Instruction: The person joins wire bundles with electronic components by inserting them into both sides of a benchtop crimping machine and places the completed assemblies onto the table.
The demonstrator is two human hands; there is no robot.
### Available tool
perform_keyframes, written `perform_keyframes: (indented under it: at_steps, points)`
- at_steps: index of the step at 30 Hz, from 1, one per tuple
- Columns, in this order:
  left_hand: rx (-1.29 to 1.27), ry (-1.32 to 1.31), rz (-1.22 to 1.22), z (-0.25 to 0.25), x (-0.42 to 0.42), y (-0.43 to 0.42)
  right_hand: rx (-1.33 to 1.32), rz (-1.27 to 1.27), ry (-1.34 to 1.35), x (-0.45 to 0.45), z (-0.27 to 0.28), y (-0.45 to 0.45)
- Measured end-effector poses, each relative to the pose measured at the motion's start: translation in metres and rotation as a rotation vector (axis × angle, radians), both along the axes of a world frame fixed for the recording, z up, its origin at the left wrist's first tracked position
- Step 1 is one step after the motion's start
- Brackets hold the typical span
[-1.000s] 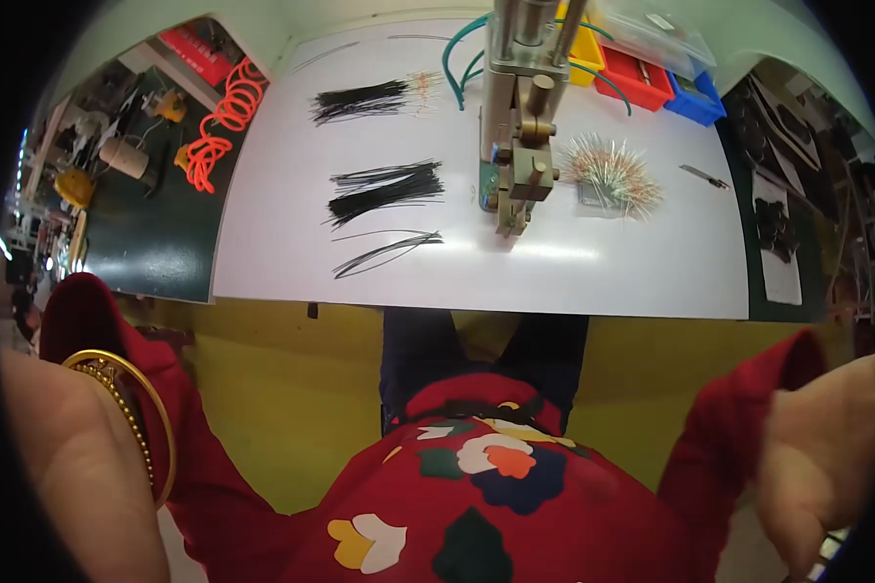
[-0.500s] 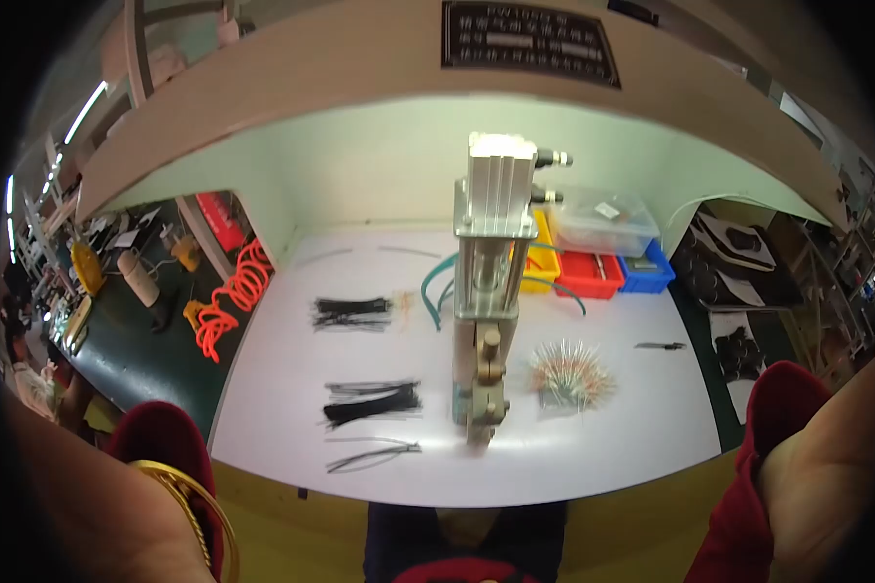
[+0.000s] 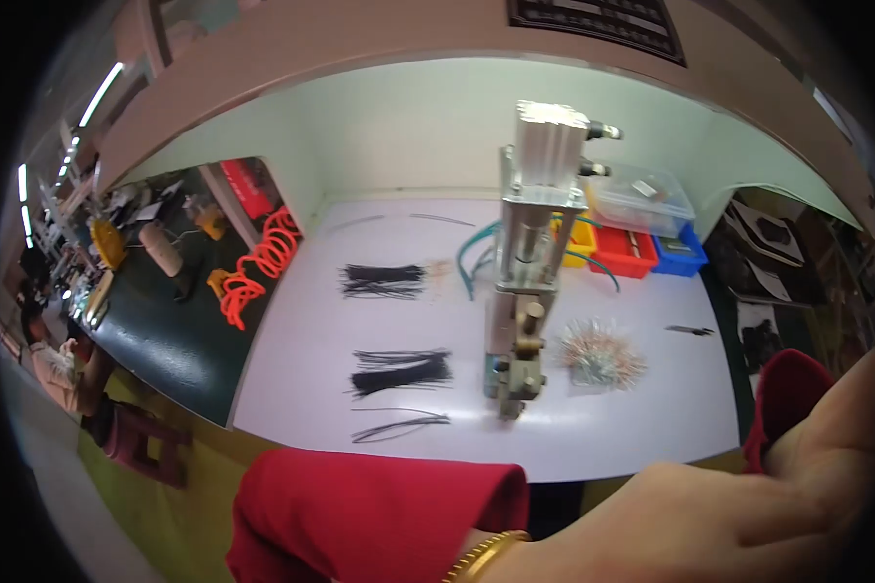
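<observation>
My left hand (image 3: 671, 520), with a gold bracelet (image 3: 491, 556) at its wrist, reaches across the lower right of the view. Its fingers bend closed at the red right sleeve (image 3: 783, 403), beside my right forearm; the fingertips are hidden. My right hand shows only in part at the right edge (image 3: 836, 437), its fingers out of sight. Beyond the hands, a metal pneumatic press head (image 3: 535, 233) stands over the white worktop (image 3: 292, 389). Bundles of black wires (image 3: 399, 371) lie to its left, and a fanned pile of light-tipped leads (image 3: 603, 355) to its right.
Yellow, red (image 3: 622, 255) and blue bins and a clear plastic box (image 3: 642, 202) stand at the back right. A black pen-like tool (image 3: 690, 330) lies near the right edge. An orange coiled hose (image 3: 262, 262) hangs at left. A stool (image 3: 146, 442) stands on the floor.
My left arm has swung from the lower left across to my right forearm. The head view has shifted, so the worktop sits further right and higher.
</observation>
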State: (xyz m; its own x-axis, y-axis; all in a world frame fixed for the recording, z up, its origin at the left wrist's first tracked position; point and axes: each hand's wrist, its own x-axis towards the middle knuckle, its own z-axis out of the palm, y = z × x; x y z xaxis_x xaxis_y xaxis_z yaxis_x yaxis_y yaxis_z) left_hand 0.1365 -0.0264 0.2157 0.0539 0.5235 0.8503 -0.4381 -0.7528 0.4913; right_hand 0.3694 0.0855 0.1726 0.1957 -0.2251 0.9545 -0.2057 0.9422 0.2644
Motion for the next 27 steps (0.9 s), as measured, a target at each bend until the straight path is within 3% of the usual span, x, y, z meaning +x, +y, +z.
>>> perform_keyframes:
  at_steps: [4,8,10,11,13,14,16,20,24,26,27]
  points:
    - [0.067,-0.067,-0.193,-0.01,0.0,0.005,-0.075,-0.029,0.046,0.053,-0.031,-0.001]
    - [0.314,0.262,-0.004,-0.035,-0.018,-0.003,-0.284,-0.032,-0.001,0.06,-0.045,-0.005]
    - [0.412,0.613,-0.047,-0.059,-0.067,0.015,-0.344,-0.065,-0.027,0.095,-0.048,-0.01]
    - [0.107,0.79,-0.143,-0.039,-0.088,0.021,-0.35,-0.084,-0.036,0.077,-0.044,-0.024]
    - [0.373,0.607,0.787,-0.046,-0.125,0.009,-0.336,-0.112,-0.041,0.042,-0.028,-0.011]
    - [0.315,0.759,0.869,-0.019,-0.139,-0.009,-0.327,-0.116,-0.048,0.039,-0.022,0.0]
    - [0.467,0.095,1.116,-0.003,-0.119,0.001,-0.313,-0.12,-0.084,0.007,-0.01,-0.002]
    - [0.506,0.01,1.088,-0.029,-0.173,-0.041,-0.272,-0.164,-0.15,-0.02,0.01,-0.006]
    - [0.484,-0.07,1.141,-0.134,-0.392,-0.228,-0.268,-0.14,-0.277,-0.027,0.023,0.004]
    - [0.51,-0.072,1.126,-0.166,-0.466,-0.281,-0.265,-0.15,-0.281,-0.037,0.019,-0.002]
    - [0.52,-0.067,1.117,-0.158,-0.453,-0.26,-0.27,-0.154,-0.28,-0.041,0.019,0.0]
